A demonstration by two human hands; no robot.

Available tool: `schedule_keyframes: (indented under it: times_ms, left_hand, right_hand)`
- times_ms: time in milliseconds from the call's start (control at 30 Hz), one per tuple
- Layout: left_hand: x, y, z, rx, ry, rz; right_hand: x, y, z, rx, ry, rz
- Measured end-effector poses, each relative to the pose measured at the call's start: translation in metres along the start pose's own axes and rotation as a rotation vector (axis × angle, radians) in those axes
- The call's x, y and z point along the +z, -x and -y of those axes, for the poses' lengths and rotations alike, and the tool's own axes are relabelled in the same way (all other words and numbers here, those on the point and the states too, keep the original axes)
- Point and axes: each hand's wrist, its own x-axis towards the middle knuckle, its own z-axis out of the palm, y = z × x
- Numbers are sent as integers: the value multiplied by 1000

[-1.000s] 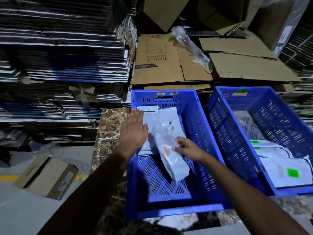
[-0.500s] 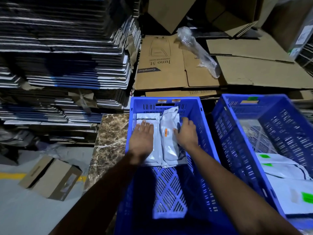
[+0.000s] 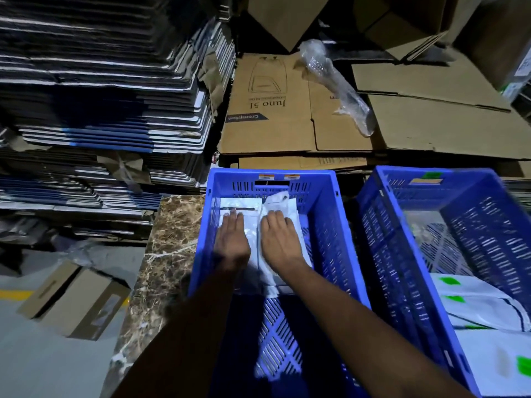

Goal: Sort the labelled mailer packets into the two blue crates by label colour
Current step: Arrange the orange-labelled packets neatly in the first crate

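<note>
Two blue crates stand side by side. The left crate [image 3: 324, 214] carries orange stickers on its far rim and holds two white mailer packets at its far end. My left hand [image 3: 233, 239] lies flat on the left packet [image 3: 230, 205]. My right hand [image 3: 280, 239] presses flat on the right packet [image 3: 277, 201], hiding its label. The right crate [image 3: 385, 245] has a green sticker on its rim and holds several white packets with green labels [image 3: 482, 300].
The crates sit on a brown marble top [image 3: 169, 245]. Flattened cardboard [image 3: 287, 110] and a bubble-wrap roll [image 3: 336, 81] lie behind them. Tall stacks of flat cartons [image 3: 100, 96] rise at the left. A small cardboard box [image 3: 74, 300] rests on the grey floor.
My right hand laid the orange-labelled packet down beside the first one at the crate's far end. Both hands now press flat on the packets, and the orange label is covered.
</note>
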Motion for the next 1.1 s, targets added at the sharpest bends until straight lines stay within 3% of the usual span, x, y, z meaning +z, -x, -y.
schedule_keyframes:
  times_ms: [100, 267, 433, 567, 700, 867, 1100]
  left_hand:
    - [2, -4, -1, -6, -5, -14]
    - [3, -14, -4, -17, 16, 7]
    - [6, -15, -1, -13, 36, -12]
    - [6, -10, 0, 13, 39, -43]
    - [8, -12, 1, 18, 47, -48]
    - [16, -12, 1, 29, 57, -105]
    - [29, -19, 5, 87, 125, -168]
  right_hand:
    - [9, 3, -15, 38, -75, 171]
    - [3, -4, -11, 139, 4, 302]
    - [-2, -7, 1, 69, 54, 130]
    - [15, 0, -6, 182, -178, 176]
    - [21, 8, -21, 115, -370, 125]
    - [23, 3, -37, 41, -505, 235]
    - [36, -5, -52, 129, -398, 434]
